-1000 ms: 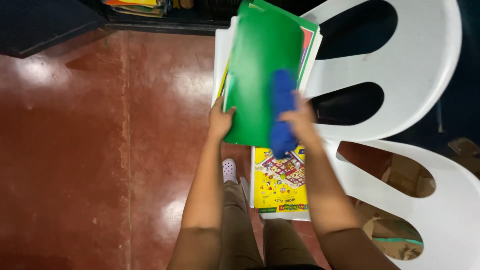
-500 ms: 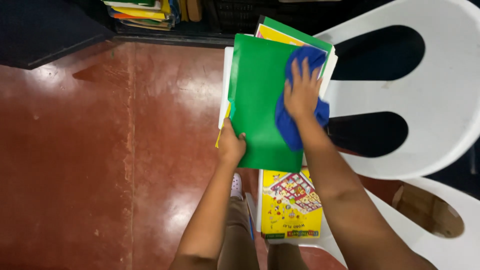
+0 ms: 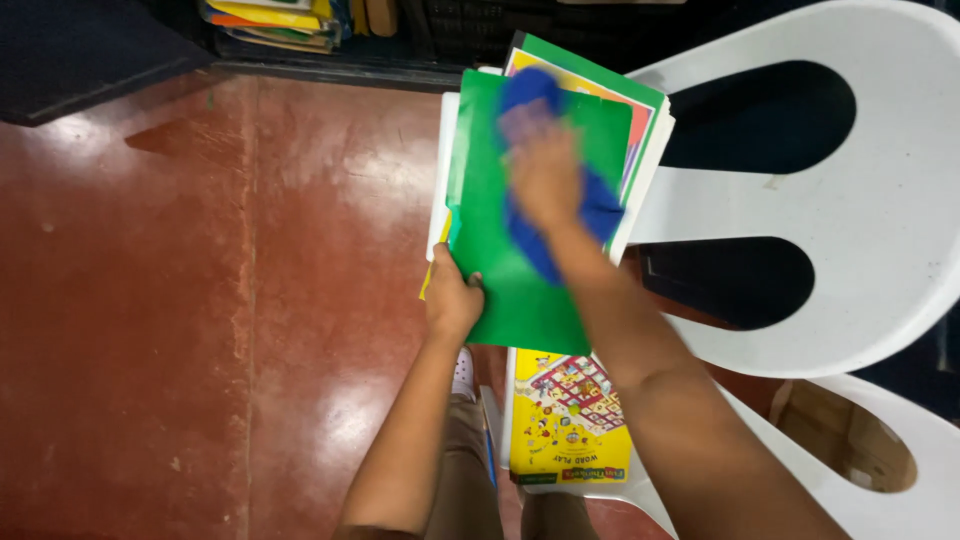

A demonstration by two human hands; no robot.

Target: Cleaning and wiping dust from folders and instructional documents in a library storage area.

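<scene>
Since half a second ago my right hand (image 3: 545, 175) has slid with the blue cloth (image 3: 560, 215) from the far right corner of the green folder (image 3: 505, 280) toward its middle and far edge; the hand is blurred, so it is mid-stroke. The folder stack has also tilted a little and sits slightly farther left in view.

My right hand lies flat on the cloth, palm down, fingers spread over it and pressing it to the folder cover. Whether the fingertips curl round the cloth I cannot tell through the blur. My left hand (image 3: 455, 300) is closed on the near left edge of the folder, thumb on top, fingers hidden beneath, holding the whole stack up.

The folder's long axis runs near to far, leaning a little to the right at its far end. Behind it are more sheets and folders (image 3: 640, 120), fanned out at the far right. The uncovered green cover lies mainly near and left of the cloth, toward my left hand, so the right hand is the one on the surface and the left only steadies.

Below the stack, near me, a yellow picture book (image 3: 565, 420) rests on a white surface. A white plastic chair (image 3: 850, 220) stands to the right, on a red polished floor (image 3: 150, 320).
</scene>
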